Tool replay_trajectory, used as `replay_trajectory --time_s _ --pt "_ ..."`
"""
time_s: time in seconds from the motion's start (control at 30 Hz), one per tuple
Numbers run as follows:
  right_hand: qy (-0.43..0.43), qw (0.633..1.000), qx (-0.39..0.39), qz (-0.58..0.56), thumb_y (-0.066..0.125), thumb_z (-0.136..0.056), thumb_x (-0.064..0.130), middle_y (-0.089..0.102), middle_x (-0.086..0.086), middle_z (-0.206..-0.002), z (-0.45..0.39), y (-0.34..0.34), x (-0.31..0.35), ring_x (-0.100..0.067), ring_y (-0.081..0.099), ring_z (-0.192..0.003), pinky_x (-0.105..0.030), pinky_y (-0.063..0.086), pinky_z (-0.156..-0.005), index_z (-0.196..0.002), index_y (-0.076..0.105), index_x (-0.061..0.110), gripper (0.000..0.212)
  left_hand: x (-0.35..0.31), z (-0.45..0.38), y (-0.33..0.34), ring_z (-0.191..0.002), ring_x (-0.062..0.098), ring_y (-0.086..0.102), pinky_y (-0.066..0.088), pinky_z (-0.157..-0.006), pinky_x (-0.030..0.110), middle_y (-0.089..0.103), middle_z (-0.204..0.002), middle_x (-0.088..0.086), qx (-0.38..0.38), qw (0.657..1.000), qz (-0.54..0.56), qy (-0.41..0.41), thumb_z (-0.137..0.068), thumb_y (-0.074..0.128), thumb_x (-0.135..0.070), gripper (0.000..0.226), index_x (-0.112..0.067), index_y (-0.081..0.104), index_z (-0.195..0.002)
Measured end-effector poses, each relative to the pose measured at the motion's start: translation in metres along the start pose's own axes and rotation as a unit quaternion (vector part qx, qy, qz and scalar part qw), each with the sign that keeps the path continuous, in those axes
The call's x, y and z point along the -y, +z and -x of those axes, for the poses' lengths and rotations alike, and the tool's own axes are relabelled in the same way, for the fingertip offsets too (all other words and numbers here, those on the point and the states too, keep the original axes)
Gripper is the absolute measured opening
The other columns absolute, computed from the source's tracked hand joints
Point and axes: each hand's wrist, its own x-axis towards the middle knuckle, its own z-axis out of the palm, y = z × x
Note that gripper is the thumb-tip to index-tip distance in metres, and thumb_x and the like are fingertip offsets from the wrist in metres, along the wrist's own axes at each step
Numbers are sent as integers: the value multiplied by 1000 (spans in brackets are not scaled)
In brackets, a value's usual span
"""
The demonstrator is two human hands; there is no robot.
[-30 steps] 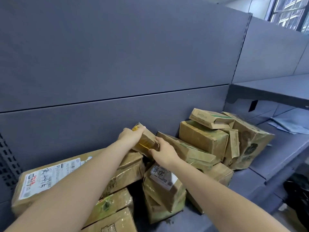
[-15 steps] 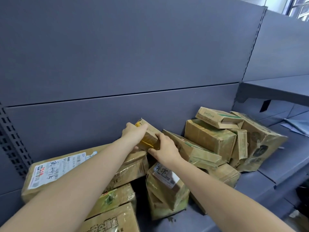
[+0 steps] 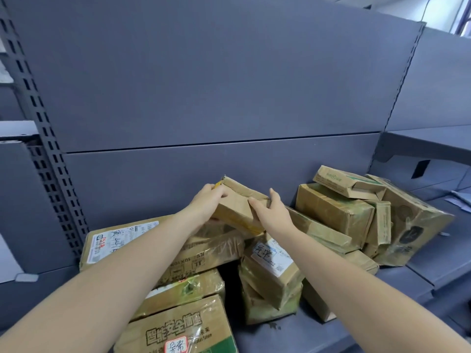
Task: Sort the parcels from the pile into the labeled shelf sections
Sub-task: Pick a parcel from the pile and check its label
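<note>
Both the left hand (image 3: pixel 207 203) and right hand (image 3: pixel 274 212) grip a small box (image 3: pixel 238 200) atop the pile (image 3: pixel 331 210); its underside and label are hidden.

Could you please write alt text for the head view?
Both hands, left hand and right hand, hold a small cardboard parcel atop a pile of taped parcels on a grey metal shelf.

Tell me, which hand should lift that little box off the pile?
Probably the left hand: its fingers wrap the small box's far upper corner. The right hand only holds its near edge, so it steadies.
</note>
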Motion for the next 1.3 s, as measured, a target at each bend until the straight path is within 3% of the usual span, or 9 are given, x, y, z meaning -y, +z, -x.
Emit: replay_trajectory --time_s 0.2,0.37,0.5,0.67,0.77,0.97,1.07,1.17,1.3 --pt "49 997 26 -47 62 -83 59 57 4 -114 3 3 -4 -19 55 -106 -41 49 -97 -112 48 26 45 5 8 -5 -108 22 51 52 -93 47 49 -109 -2 21 1000 12 -2 -91 44 -40 38 -25 46 -126" --pt "78 992 19 -99 73 -56 75 58 3 -128 9 4 -4 -22 55 -118 -45 50 -97 -130 51 26 92 4 8 -5 -111 22 49 52 -93 46 49 -121 0 6 999 -50 17 -96 38 -49 43 -25 43 -132" --pt "80 985 41 -145 76 -76 50 64 2 -108 17 -3 -5 -18 63 -96 -34 59 -62 -101 62 26 38 6 3 -7 -108 23 52 54 -90 45 52 -121 1 -32 995 -91 34 -96 40 -52 46 -21 49 -128" --pt "62 981 122 -135 77 -79 42 69 0 -103 27 -8 -6 -13 68 -78 -30 58 -62 -108 65 24 36 0 0 -7 -99 19 50 44 -68 29 52 -125 1 -91 988 -112 53 -95 49 -50 47 -16 50 -127" --pt "48 983 142 -107 74 -80 47 67 3 -113 30 -6 -7 -16 67 -98 -39 60 -79 -118 60 30 44 -5 0 -1 -91 18 49 38 -55 26 55 -120 3 -100 986 -119 55 -96 49 -46 38 -14 53 -117" --pt "-20 1000 4 1 70 -77 59 51 -2 -132 29 3 -7 -15 53 -110 -37 48 -99 -144 39 28 80 -6 6 15 -124 28 45 40 -87 35 33 -146 7 -115 985 -112 56 -94 45 -52 63 -16 34 -144" --pt "-27 998 -33 53 68 -82 53 34 -7 -139 34 9 -2 -19 46 -109 -30 38 -94 -150 28 23 85 -4 7 24 -135 34 36 36 -107 47 21 -154 8 -70 987 -145 17 -89 45 -63 82 -18 18 -152" --pt "-37 996 -45 68 70 -84 43 28 -8 -142 39 18 -3 -27 45 -125 -35 39 -100 -152 20 16 89 0 5 29 -145 38 17 26 -114 53 1 -162 6 -27 985 -163 -40 -78 46 -77 108 -23 -7 -154" --pt "-91 989 -49 108 75 -78 38 32 -7 -131 46 29 -4 -29 47 -122 -42 42 -101 -149 23 11 92 6 0 34 -145 34 21 27 -114 52 12 -161 5 -16 991 -128 -37 -63 54 -76 124 -23 -13 -153"
